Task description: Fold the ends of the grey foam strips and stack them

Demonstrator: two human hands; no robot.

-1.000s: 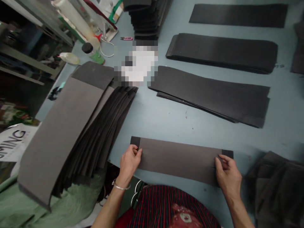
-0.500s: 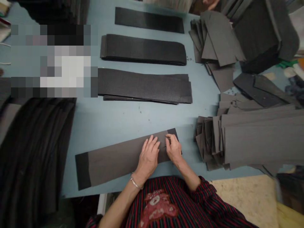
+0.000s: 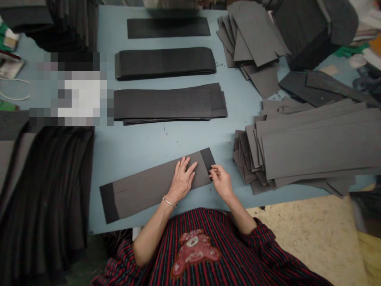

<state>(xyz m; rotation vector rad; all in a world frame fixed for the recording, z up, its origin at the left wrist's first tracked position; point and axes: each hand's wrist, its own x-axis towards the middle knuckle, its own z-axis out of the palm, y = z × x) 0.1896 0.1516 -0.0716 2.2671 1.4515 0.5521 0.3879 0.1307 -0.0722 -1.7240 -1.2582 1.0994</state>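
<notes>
A long grey strip with black ends (image 3: 145, 182) lies slanted on the table in front of me, its right end farther away than its left. My left hand (image 3: 181, 178) rests on the grey face, right of the middle, fingers spread. At the strip's black right end is my right hand (image 3: 220, 180), its fingers curled and thumb and fingertips drawn together by the edge. Whatever those fingertips may hold is hidden. Behind the strip lies a stack of dark strips (image 3: 163, 103).
Farther back are another dark stack (image 3: 166, 61) and a single dark strip (image 3: 168, 28). Loose grey pieces (image 3: 315, 139) are piled on the right, with more grey panels (image 3: 253, 35) behind. A tall row of dark panels (image 3: 50, 190) stands at the left. A blurred patch covers the upper left.
My right hand has slid off the grey face to the strip's right edge. My left hand stays on the strip with its fingers spread wider. The whole view has shifted.
</notes>
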